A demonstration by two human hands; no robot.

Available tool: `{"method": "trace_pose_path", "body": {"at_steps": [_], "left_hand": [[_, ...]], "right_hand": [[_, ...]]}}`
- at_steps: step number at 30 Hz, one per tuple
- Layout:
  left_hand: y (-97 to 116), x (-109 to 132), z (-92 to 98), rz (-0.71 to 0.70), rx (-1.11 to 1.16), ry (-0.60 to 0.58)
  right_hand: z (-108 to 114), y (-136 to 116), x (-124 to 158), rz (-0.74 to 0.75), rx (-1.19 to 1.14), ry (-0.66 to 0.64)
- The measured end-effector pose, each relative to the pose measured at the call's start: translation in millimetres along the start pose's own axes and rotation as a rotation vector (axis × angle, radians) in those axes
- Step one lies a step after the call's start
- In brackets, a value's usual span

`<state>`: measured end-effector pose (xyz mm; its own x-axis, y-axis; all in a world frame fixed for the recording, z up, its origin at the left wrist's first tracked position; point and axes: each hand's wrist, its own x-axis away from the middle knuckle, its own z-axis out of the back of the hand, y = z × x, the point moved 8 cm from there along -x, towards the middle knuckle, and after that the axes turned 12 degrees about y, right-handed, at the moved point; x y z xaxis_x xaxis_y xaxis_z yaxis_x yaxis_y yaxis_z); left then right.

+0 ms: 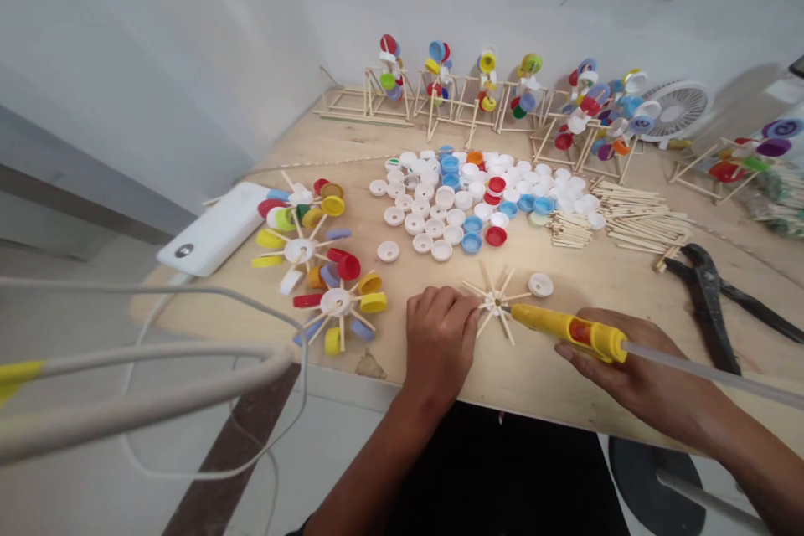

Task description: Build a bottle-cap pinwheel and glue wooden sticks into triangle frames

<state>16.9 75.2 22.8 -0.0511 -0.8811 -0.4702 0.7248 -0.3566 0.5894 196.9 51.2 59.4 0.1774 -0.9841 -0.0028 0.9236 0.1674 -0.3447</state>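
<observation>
My left hand (440, 335) rests on the wooden table (565, 368), fingers curled, pinching the edge of a small wheel of wooden sticks (495, 300). My right hand (619, 364) grips a yellow glue gun (569, 328) whose nozzle touches the centre of that stick wheel. A single white cap (540, 285) lies just right of the wheel.
Two finished cap wheels (314, 268) lie to the left beside a white power bank (217, 228). A pile of bottle caps (477, 197) and cut sticks (628, 222) fills the middle. Black pliers (713, 293) lie right. Cap windmills on stands (502, 92) and a small fan (678, 109) line the back.
</observation>
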Motion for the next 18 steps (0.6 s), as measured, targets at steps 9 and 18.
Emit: {"method": "trace_pose_path", "body": {"at_steps": [9,18], "left_hand": [[-0.2,-0.2,-0.5,0.007,0.006,-0.012],[1.0,-0.7,0.5,-0.003,-0.008,-0.005]], "right_hand": [[-0.8,-3.4,-0.8,0.007,-0.001,-0.01],[-4.7,-5.5,-2.3,0.025,0.011,-0.007]]}}
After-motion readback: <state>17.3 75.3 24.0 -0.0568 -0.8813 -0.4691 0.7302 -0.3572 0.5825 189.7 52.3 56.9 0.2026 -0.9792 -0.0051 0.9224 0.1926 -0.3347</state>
